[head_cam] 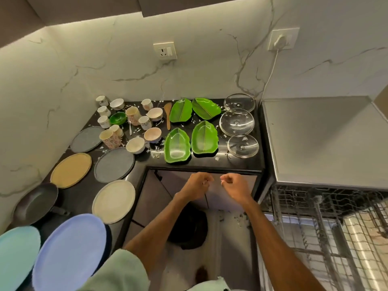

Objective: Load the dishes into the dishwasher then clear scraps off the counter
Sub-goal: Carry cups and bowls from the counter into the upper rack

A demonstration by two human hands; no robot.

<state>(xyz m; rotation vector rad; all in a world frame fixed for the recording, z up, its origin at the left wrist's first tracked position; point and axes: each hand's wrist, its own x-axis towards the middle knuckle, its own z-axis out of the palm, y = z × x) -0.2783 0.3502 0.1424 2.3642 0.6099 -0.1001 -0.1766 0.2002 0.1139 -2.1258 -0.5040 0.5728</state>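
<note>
Both forearms extend up the centre of the frame, side by side. The left hand (197, 185) and right hand (236, 186) are loosely fisted, fingers curled, holding nothing visible, just below the counter (210, 164) edge. Green leaf-shaped dishes (177, 148) and white scraps (155, 155) lie directly above the hands. The dishwasher rack (327, 206) sits at lower right.

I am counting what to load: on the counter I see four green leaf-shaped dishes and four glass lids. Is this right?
Not quite: the head view shows three glass lids, not four. The four green leaf-shaped dishes are correct.
</note>
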